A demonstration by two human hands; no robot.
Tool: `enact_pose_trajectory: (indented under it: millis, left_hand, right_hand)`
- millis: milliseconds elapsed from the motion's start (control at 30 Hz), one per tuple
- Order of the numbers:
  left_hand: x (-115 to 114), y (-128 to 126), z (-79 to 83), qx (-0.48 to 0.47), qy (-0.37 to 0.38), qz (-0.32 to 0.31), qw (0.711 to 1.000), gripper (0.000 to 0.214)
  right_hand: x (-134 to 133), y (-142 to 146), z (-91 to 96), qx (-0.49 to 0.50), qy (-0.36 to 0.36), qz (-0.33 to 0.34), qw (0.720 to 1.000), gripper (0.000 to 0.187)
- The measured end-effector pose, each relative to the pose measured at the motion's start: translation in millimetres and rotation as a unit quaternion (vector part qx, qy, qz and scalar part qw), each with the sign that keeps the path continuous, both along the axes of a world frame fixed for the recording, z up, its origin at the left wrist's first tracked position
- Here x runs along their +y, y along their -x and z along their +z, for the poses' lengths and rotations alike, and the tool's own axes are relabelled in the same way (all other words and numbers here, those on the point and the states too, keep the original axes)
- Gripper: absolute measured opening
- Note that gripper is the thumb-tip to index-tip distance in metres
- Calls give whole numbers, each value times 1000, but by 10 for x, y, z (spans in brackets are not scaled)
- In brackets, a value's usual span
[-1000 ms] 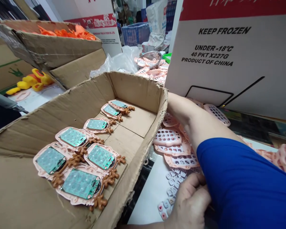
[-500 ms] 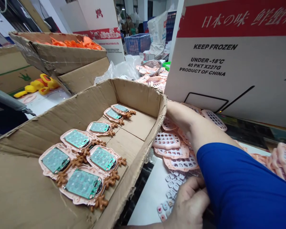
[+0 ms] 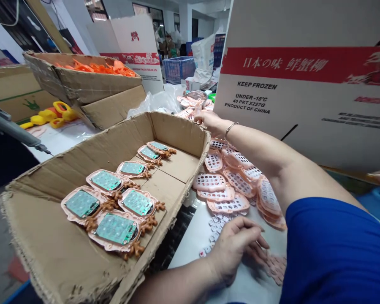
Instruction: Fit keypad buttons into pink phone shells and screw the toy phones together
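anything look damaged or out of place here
The near box's rim is ragged and frayed rather than cleanly cut. Small white keys also lie loose on the table beside the pink shells, which looks untidy, though possibly deliberate. Nothing else stands out.

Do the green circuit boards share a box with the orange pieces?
No, the circuit boards lie in the nearer box, the orange pieces in a farther box.

The tabletop point(image 3: 186, 240) is white. On it, pink panels point(image 3: 209, 182) with rows of holes lie in overlapping piles. Just beside the nearest panels, small whitish keys point(image 3: 215, 223) are spread loosely. Further to the right lie small pinkish-brown pieces point(image 3: 276, 269). At far left, yellow parts point(image 3: 47, 116) rest on a white surface point(image 3: 61, 134).
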State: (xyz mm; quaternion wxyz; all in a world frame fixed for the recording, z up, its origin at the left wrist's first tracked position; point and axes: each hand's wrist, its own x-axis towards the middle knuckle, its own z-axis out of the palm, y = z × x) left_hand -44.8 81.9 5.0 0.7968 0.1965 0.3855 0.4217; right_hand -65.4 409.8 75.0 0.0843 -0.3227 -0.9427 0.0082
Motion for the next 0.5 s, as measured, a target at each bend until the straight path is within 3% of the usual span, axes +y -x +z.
enact_pose_trajectory:
  millis: [100, 233, 500]
  left_hand:
    - [-3, 5, -21, 7, -31, -11, 999, 58]
    - [-25, 23, -23, 6, -75, -30, 997, 58]
    - [-79, 104, 86, -9, -151, -29, 988, 49]
  right_hand:
    - [-170, -295, 180, -27, -15, -35, 999, 16]
    - [-444, -647, 354, -50, -15, -68, 996, 20]
    - [-951, -1133, 387, -74, 72, -81, 991, 12]
